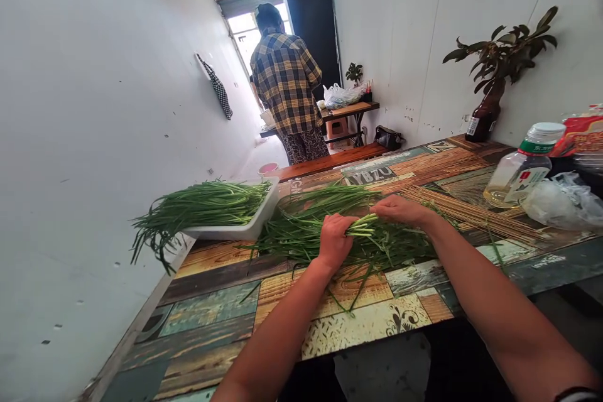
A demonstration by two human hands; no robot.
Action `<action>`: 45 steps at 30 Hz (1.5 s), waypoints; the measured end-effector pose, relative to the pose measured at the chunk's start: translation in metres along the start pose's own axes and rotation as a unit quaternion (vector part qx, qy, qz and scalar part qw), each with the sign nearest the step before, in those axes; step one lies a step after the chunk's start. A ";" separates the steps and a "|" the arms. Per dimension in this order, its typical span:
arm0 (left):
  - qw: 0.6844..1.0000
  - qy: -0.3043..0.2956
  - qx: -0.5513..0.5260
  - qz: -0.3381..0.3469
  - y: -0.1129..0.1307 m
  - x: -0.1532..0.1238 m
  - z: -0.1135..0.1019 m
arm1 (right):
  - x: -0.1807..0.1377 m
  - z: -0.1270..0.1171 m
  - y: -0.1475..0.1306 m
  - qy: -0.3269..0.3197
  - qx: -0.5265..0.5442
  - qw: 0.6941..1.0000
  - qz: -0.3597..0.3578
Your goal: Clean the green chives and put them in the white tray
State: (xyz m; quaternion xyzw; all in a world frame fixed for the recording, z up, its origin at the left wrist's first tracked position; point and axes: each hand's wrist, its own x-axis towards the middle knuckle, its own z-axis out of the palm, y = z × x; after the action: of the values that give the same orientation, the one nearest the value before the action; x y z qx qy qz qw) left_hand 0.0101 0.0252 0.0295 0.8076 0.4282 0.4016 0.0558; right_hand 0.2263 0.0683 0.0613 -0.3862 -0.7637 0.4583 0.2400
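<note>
My left hand (335,239) is wrapped around a small bunch of garlic chives (362,226), whose pale stem ends stick out to the right. At those ends the fingers of my right hand (398,209) are closed in a pinch; its fingertips are partly hidden. Under and around both hands spreads a loose heap of green chives (292,237) on the wood-patterned table (211,311). To the left, a white tray (264,208) holds a thick pile of chives (211,204), their leaves hanging over its edge.
Thin brown sticks (471,213) lie right of the heap. Beyond them stand a plastic bottle (525,166), a crumpled clear bag (563,201) and a brown bottle with a leafy branch (483,116). A person in a checked shirt (287,81) stands at another table (348,110) farther back.
</note>
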 end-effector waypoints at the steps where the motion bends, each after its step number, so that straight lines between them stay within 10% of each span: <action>1: 1.000 -0.003 0.000 0.001 0.001 0.000 0.000 | -0.002 -0.003 0.002 -0.001 0.007 1.000 0.005; 6: 1.000 0.019 0.013 -0.015 -0.004 -0.005 -0.003 | -0.013 -0.029 0.016 0.126 0.041 0.991 0.024; 10: 0.999 0.050 0.010 -0.018 -0.008 -0.007 -0.004 | 0.000 -0.031 0.021 0.231 -0.159 0.958 0.064; 15: 0.994 0.097 -0.041 0.004 -0.008 -0.004 -0.004 | 0.037 -0.016 0.027 0.199 -0.447 0.863 0.129; 22: 0.982 0.128 -0.137 -0.026 -0.017 -0.004 -0.004 | 0.065 -0.024 0.033 0.182 -0.492 0.837 0.153; 33: 0.980 0.181 -0.078 0.019 -0.011 0.002 -0.017 | 0.006 0.005 -0.009 0.278 -0.223 0.930 -0.092; 45: 0.991 0.114 -0.057 0.034 -0.008 0.002 -0.015 | -0.010 0.027 -0.041 0.177 -0.057 0.976 -0.110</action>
State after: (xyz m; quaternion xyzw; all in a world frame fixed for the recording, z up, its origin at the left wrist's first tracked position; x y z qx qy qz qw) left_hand -0.0044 0.0279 0.0378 0.7660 0.3803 0.5169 0.0387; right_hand 0.1975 0.0342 0.0848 -0.3878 -0.7720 0.3087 0.3978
